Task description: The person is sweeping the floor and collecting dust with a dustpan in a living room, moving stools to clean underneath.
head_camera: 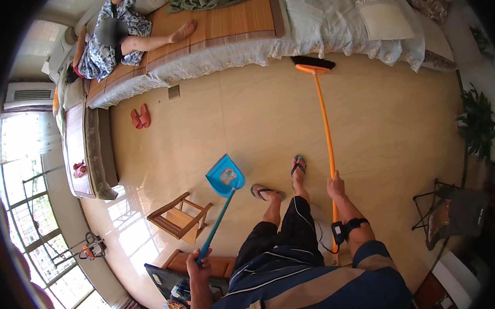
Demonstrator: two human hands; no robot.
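Note:
My right hand grips the orange handle of a broom. Its dark bristle head lies on the tiled floor, against the lower edge of the sofa's frilled cover. In my left hand is the turquoise handle of a long-handled dustpan. The blue pan is out in front of my feet, to the left, and a pale patch shows inside it; I cannot tell whether that is debris or a sticker. Between the two tools are my feet in flip-flops.
A wooden stool stands just left of the dustpan handle. Red slippers lie near the long sofa, where a person reclines. On the right are a folding chair and a leafy plant. A dark-topped table is beside my left arm.

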